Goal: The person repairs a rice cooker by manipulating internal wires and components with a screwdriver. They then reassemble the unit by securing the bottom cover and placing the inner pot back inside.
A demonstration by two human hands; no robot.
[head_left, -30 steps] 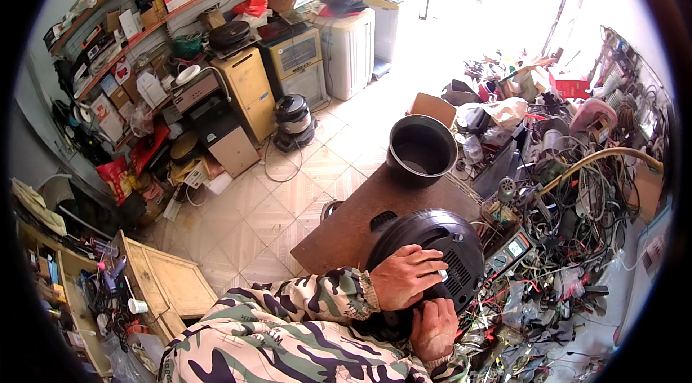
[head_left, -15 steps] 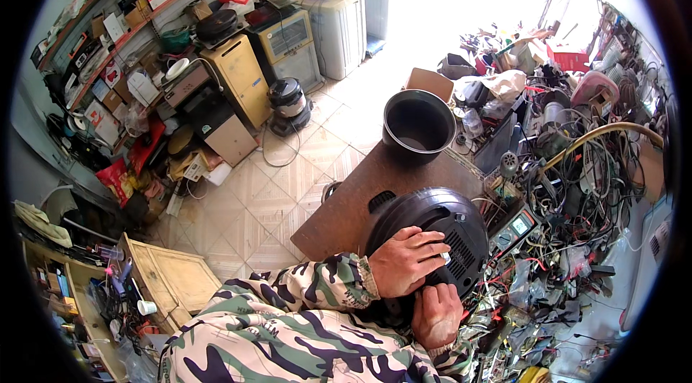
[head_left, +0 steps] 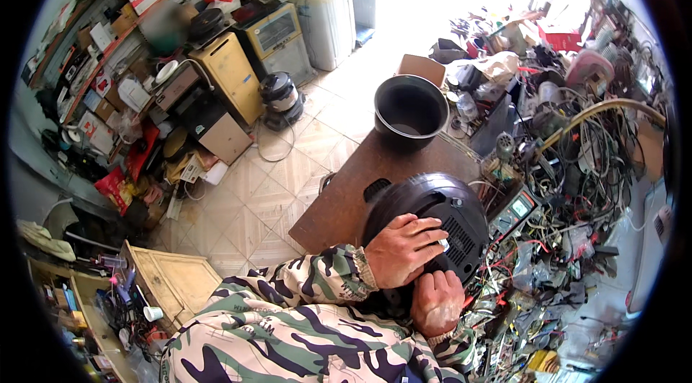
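A black rice cooker body (head_left: 465,213) lies tipped over at the near end of the brown table, its vented underside turned up toward me. My left hand (head_left: 405,247) grips it from the left, fingers bent across the underside and thumb tucked low. A small whitish patch shows by its fingertips. Just below, my right hand (head_left: 437,302) is closed at the cooker's near edge, knuckles up; whatever its fingers hold is hidden. Farther along the table stands a dark, round inner pot (head_left: 411,110), open side up.
Tangled cables and loose parts (head_left: 555,239) crowd the right side, with a multimeter (head_left: 517,208) beside the cooker. A cardboard box (head_left: 422,69) sits behind the pot. Left are a wooden cabinet (head_left: 169,282), packed shelves and another round appliance (head_left: 280,94) on the tiled floor.
The whole view has shifted slightly. Both hands stay at the cooker's underside; my right hand looks a little more tightly curled. The pot has not moved on the table.
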